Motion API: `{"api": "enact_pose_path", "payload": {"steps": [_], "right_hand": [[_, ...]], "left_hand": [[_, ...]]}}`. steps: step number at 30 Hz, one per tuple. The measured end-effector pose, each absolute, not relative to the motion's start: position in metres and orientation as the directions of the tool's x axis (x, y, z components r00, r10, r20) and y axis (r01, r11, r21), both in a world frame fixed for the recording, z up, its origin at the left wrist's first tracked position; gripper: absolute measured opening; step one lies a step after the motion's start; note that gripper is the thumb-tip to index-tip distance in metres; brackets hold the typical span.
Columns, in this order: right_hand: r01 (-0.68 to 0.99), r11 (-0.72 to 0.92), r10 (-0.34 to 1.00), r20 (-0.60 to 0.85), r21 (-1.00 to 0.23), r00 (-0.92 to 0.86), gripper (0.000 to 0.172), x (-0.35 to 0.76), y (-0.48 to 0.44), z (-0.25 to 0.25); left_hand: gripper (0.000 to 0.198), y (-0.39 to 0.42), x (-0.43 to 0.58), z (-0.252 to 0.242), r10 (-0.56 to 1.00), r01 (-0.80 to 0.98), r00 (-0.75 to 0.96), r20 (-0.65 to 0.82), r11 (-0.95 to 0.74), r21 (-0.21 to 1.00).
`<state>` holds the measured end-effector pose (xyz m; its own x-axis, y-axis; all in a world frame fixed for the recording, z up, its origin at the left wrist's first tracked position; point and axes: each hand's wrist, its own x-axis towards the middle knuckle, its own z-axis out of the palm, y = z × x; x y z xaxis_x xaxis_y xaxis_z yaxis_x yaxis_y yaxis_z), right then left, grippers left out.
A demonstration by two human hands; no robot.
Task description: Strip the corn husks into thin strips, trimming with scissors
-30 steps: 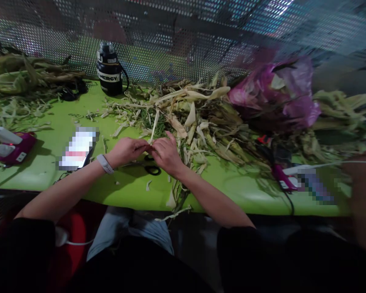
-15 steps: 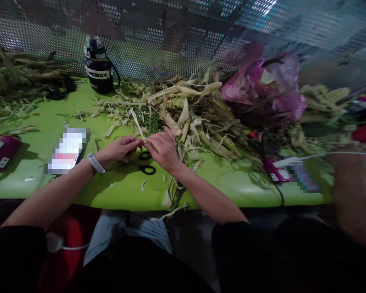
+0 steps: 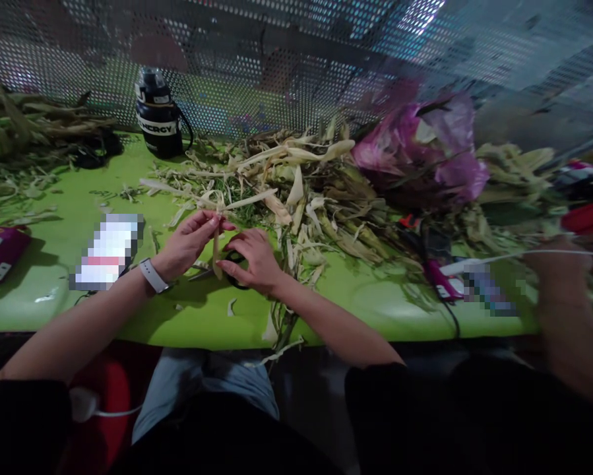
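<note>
My left hand (image 3: 193, 239) is closed in a pinch on a pale strip of dried corn husk (image 3: 218, 210). Its ends spread to the left and right above my fingers, and one piece hangs down below them. My right hand (image 3: 254, 260) is over the black-handled scissors (image 3: 234, 258), thumb and fingers apart, its thumb close to the hanging husk end. Whether it touches the scissors or the husk I cannot tell. The scissor blades point left, partly behind the husk.
A heap of dried husks (image 3: 336, 218) lies behind my hands, with a pink plastic bag (image 3: 419, 152) at its right. A black bottle (image 3: 158, 122) stands at the back. A phone (image 3: 109, 254) lies left; another person's arm (image 3: 563, 297) is at far right.
My hands have moved apart. My left hand keeps the husk strip, which has swung to spread sideways. My right hand has let go of it and moved down over the scissors.
</note>
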<state>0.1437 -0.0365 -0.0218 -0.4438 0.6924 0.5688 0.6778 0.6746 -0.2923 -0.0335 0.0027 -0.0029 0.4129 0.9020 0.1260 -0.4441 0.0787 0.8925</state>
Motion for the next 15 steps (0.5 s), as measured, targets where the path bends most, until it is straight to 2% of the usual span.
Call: {"api": "enact_pose_path", "payload": {"steps": [6,9,11,13,15], "right_hand": [[0.571,0.629,0.776,0.463,-0.528,-0.427,0.017,0.141,-0.032,-0.033],[0.543,0.549,0.835,0.434,-0.635,-0.337,0.020,0.143,-0.031,-0.035],[0.556,0.557,0.828,0.467,-0.617,-0.311,0.023,0.145,-0.029,-0.035],[0.596,0.601,0.787,0.522,-0.532,-0.328,0.024,0.147,-0.027,-0.035],[0.631,0.635,0.748,0.560,-0.446,-0.356,0.025,0.148,-0.025,-0.035]], "left_hand": [[0.014,0.005,-0.036,-0.005,0.901,-0.450,0.421,0.105,0.107,0.887],[0.008,0.008,-0.039,-0.004,0.940,-0.388,0.320,0.113,0.021,0.922],[0.010,0.008,-0.040,-0.003,0.964,-0.286,0.232,0.132,-0.062,0.956],[0.011,0.007,-0.039,-0.001,0.974,-0.173,0.188,0.127,-0.094,0.980],[0.022,0.006,-0.038,0.001,0.982,-0.097,0.143,0.121,-0.108,0.989]]}}
